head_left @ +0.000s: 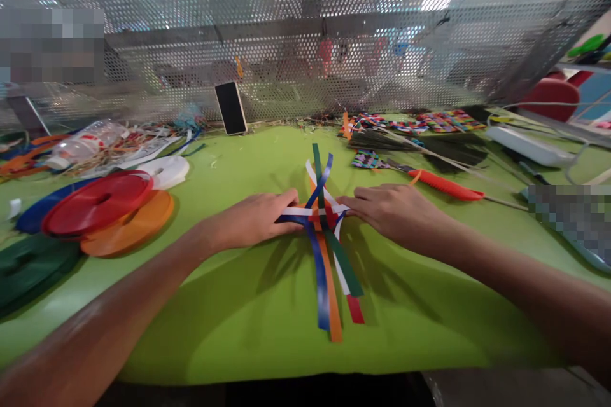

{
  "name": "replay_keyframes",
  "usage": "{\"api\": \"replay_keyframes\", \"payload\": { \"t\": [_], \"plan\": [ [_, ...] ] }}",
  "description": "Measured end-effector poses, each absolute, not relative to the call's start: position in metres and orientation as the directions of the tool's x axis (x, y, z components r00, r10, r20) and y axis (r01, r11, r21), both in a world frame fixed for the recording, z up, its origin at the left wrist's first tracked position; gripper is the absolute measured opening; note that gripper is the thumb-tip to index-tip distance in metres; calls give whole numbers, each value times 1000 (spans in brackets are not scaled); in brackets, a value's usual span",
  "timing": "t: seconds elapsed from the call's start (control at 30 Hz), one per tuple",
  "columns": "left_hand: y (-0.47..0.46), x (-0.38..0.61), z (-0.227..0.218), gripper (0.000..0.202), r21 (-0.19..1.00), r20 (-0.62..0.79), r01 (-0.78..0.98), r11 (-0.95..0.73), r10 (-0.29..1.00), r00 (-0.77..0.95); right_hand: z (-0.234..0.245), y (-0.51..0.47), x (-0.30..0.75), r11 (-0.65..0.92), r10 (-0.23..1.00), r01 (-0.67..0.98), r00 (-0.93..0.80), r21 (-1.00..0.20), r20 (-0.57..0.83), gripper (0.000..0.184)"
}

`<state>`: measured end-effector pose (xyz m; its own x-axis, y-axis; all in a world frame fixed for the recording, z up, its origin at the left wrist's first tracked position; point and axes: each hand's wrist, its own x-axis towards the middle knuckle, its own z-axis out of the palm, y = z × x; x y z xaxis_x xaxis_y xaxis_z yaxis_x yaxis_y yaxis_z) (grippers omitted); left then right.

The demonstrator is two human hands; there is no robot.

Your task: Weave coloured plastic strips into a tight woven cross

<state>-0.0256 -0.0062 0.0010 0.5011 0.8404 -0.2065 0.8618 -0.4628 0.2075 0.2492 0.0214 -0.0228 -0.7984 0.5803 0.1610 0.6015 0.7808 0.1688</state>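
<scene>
Coloured flat strips [322,206] in blue, orange, white, red and green cross one another in a small weave at the middle of the table. My left hand [265,213] is closed on the left ends of a white strip [296,211] and a blue one. On the other side my right hand [382,206] pinches the right ends of the crosswise strips. Loose tails hang toward me: a blue strip [319,286], an orange one, a green strip [347,267] and a red tip [355,310]. Shorter ends point away from me. The fingertips are partly hidden.
Rolls of strip lie left: red [107,200], orange [138,229], white [167,172], green [33,270]. A plastic bottle [86,143] is behind them. A phone [231,108] leans on the perforated metal screen [286,32]. An orange-handled tool [446,184] and woven pieces [449,121] lie right.
</scene>
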Motion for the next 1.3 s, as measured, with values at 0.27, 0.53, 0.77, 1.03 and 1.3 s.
{"api": "replay_keyframes", "payload": {
  "t": [0.27,0.53,0.77,1.03,1.3],
  "plan": [
    [-5,-28,-5,20,182,-200,860,-477,838,507,-25,21,248,769,609,626,-779,132,146,26],
    [-3,-31,-1,24,173,-184,874,-455,856,482,-26,23,245,747,657,664,-743,19,128,32],
    [10,-88,32,103,322,-163,799,-508,802,575,-16,66,287,778,627,581,-731,-238,267,65],
    [5,-72,23,61,302,3,756,-581,793,609,-27,79,286,741,671,574,-615,-349,414,51],
    [4,-46,-13,106,275,-284,792,-545,741,609,-67,54,242,802,562,480,-808,-356,177,68]
  ]
}}
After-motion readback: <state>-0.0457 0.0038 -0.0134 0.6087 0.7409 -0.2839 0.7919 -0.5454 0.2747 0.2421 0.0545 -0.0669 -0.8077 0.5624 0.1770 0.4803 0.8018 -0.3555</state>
